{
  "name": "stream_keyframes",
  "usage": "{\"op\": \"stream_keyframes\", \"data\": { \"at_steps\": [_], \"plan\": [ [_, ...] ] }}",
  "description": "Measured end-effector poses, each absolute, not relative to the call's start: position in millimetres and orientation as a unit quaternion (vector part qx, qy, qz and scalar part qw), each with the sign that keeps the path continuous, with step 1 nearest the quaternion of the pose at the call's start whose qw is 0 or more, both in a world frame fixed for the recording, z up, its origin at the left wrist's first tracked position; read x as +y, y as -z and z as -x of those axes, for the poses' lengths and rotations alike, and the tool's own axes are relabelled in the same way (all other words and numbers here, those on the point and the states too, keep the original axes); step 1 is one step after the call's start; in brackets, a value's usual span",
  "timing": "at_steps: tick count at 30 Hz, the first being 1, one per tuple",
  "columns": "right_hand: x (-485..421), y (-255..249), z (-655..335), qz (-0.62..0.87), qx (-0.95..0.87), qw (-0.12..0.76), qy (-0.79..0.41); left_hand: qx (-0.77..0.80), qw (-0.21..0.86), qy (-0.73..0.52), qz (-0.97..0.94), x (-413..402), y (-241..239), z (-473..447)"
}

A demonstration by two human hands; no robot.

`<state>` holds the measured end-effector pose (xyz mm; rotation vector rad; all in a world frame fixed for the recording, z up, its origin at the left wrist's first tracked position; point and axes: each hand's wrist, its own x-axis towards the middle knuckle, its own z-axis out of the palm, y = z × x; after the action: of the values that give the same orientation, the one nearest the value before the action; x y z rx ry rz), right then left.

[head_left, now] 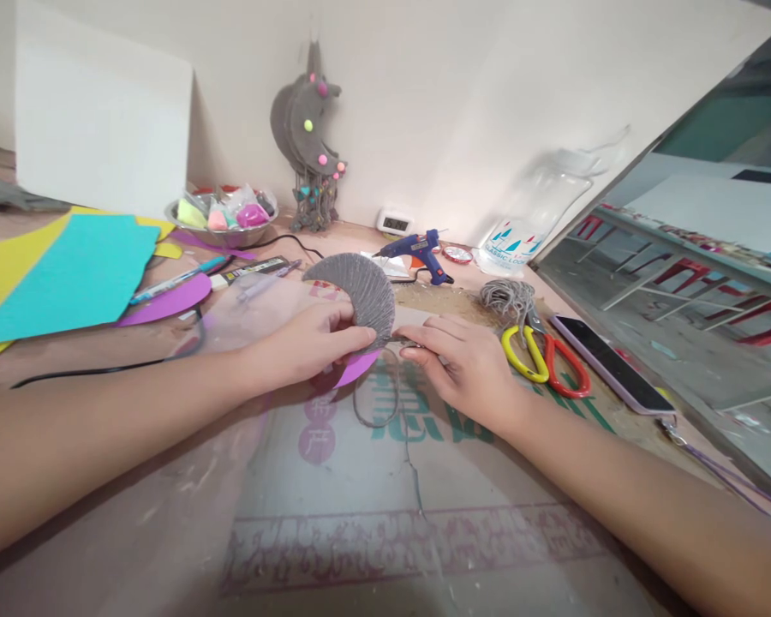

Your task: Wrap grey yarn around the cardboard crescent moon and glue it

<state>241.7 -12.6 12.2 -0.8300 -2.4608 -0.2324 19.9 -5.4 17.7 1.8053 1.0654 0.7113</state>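
A crescent moon wrapped in grey yarn (367, 287) is pinched between the thumb and fingers of my left hand (312, 343). My right hand (463, 360) is beside its lower right edge, thumb and fingertips closed on a grey yarn strand (397, 386). The strand loops down below the crescent and trails over the printed sheet. Under the crescent shows part of a purple piece of paper or felt (360, 368). A loose ball of grey yarn (507, 297) and scissors with yellow and red handles (569, 367) lie to the right of my right hand.
Behind the hands are a blue glue gun (417, 250), a small clock (395, 222) and a glass jar (514, 227). A phone (617, 364) lies right. At left are a metal bowl (224, 236) and coloured sheets (70, 274). A decorated moon ornament (308, 128) hangs against the wall.
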Motion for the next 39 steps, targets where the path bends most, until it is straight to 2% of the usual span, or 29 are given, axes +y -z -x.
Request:
{"op": "stream_keyframes", "data": {
  "at_steps": [11, 17, 39],
  "plan": [
    [-13.0, -11.5, -239.3, 0.321, -0.903, 0.275, 0.078, 0.426, 0.445, -0.292, -0.731, -5.0, -16.6, -20.3],
    [-11.9, -10.9, -239.4, 0.321, -0.901, 0.277, 0.090, 0.429, 0.407, -0.285, -0.754, -5.7, -16.9, -20.6],
    [-13.3, -13.1, -237.7, 0.307, -0.908, 0.264, 0.105, 0.415, 0.447, -0.320, -0.724, -9.4, -18.3, -20.7]
  ]
}}
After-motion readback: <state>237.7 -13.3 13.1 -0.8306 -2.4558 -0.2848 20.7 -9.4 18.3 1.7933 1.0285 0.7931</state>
